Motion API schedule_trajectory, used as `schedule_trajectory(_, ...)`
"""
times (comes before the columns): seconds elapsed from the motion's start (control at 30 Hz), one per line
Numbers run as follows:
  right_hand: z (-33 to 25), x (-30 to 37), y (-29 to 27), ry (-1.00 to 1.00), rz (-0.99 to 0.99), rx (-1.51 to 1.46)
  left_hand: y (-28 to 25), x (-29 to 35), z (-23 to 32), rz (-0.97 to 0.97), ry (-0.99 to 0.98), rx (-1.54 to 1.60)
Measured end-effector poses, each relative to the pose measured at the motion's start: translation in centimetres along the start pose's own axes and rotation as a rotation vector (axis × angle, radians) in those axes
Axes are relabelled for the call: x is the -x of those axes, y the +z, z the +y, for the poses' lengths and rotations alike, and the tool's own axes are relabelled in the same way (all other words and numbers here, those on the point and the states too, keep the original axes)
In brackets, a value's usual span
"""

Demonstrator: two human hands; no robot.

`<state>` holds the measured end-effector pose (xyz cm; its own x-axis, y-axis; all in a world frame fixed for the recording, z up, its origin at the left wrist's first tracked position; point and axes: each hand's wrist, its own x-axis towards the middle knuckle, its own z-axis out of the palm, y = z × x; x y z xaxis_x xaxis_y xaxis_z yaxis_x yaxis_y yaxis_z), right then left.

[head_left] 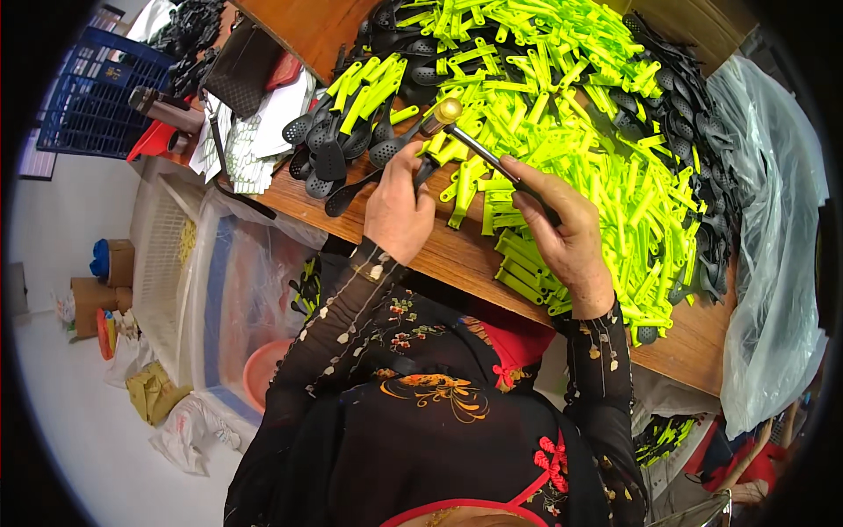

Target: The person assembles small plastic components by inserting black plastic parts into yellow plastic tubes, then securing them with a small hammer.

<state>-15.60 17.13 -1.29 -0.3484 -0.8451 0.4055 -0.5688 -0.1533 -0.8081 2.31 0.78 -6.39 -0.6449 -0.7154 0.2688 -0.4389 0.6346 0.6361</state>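
Note:
My left hand (399,209) is closed around a black kitchen utensil, whose dark end (425,172) sticks out beside the thumb. A black spoon head (341,200) lies just left of that hand, apparently on the same stem, though the fingers hide the join. My right hand (566,233) grips a small hammer (479,149) by its dark handle. The hammer's brass-coloured head (446,111) hovers above and right of my left fingers. Around and beyond both hands spreads a heap of bright yellow-green plastic handles (606,180).
Finished-looking utensils with green handles (373,88) lie at the table's left. Black utensil heads (680,119) are piled along the right, beside a clear plastic bag (768,237). The wooden table edge (452,270) runs before me. A blue crate (105,92) stands far left.

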Motion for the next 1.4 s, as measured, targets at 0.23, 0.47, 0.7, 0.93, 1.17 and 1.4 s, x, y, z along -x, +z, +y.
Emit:
schedule_trajectory(0.23,0.2,0.2,0.2,-0.022,-0.003,0.009,-5.0,6.8,-0.2,-0.031,0.050,-0.122)
schedule_trajectory(0.47,0.0,0.9,1.3,-0.076,-0.316,0.157,-6.1,10.3,-1.3,-0.070,-0.014,-0.365)
schedule_trajectory(0.7,-0.9,1.2,3.4,-0.197,-0.344,0.364,-6.4,10.2,-1.5,-0.091,-0.003,-0.397)
schedule_trajectory(0.93,-1.5,1.0,3.7,-0.172,-0.346,0.400,-6.3,10.1,-1.2,-0.110,-0.035,-0.369)
schedule_trajectory(1.17,-1.5,1.2,4.8,-0.136,-0.390,0.457,-6.9,10.6,-2.1,-0.130,-0.051,-0.340)
schedule_trajectory(1.4,-1.1,0.9,3.0,-0.091,-0.368,0.270,-7.0,11.2,-2.5,-0.068,-0.040,-0.417)
